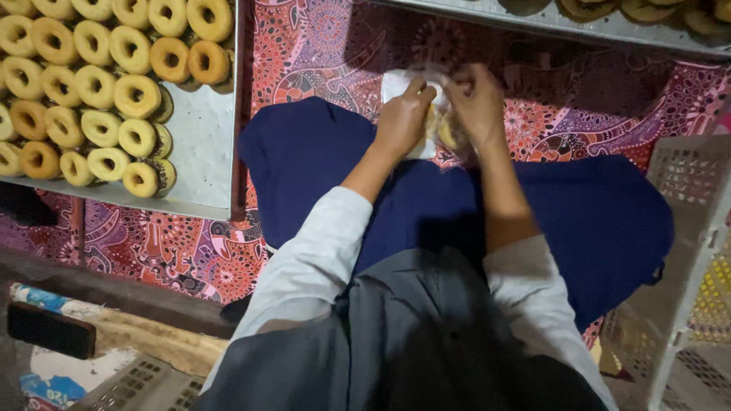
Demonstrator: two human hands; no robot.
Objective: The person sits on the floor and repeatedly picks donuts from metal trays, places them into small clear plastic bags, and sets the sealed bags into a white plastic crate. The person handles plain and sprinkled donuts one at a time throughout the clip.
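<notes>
**Patterned mat on floor, w/ trays and basket**

Red-pink patterned mat [304, 46] covers the floor. At 10 o'clock: metal tray [202, 152] w/ rows of ring-shaped pastries [91, 84]. At 1 o'clock: 2nd metal tray [548, 23], pastries only partly in view. At 4 o'clock: white plastic basket [685, 228]. Centre: person's dark blue lap on the mat. At 8 o'clock: bare floor strip w/ black phone [49, 331].

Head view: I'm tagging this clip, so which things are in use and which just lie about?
In use:
left hand and right hand, both on a clear bag of ring pastries
tray of ring pastries

Lying about:
white basket
dark phone
far tray
</notes>
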